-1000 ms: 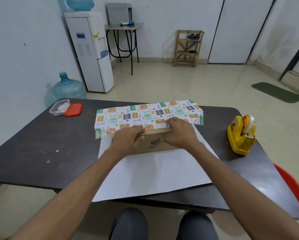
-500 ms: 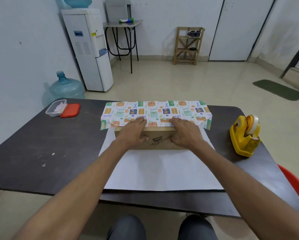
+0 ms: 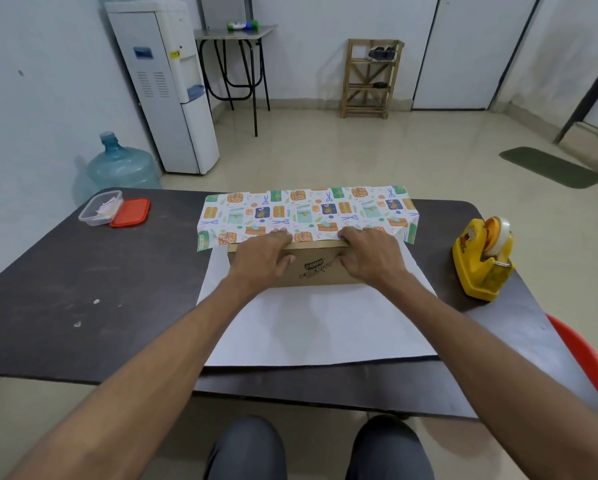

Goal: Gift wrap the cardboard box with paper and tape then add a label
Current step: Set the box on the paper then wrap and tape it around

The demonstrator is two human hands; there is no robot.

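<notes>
Paper, near half: the white underside of the gift-wrap sheet (image 3: 325,327) lies loose on the dark table (image 3: 83,271). If the box slides when this half is lifted, the wrap would likely go on crooked.
Seam: no tape shows on it, so the two hands look like the only hold. Lifting one to fetch tape could let the paper spring back.
Overhang: the printed flap (image 3: 308,211) folded over the top reaches past both box ends, and uneven ends would make the side folds awkward.
Tape: the yellow tape dispenser (image 3: 483,259) stands off the paper to the right, so it calls for a one-handed reach.
Left hand (image 3: 261,259): fingers lie over the top near edge and the thumb is on the near face. It presses the flap and clasps nothing.
Right hand (image 3: 370,259): the same pose just beside it, with its fingers more bent.
Box: the brown lettered cardboard box (image 3: 320,268) sits mid-sheet under both hands, its near face bare between the thumbs.
Far left: a clear plastic tub (image 3: 100,207) and its red lid (image 3: 130,212) lie well apart from either hand. The white slips inside may be labels.
</notes>
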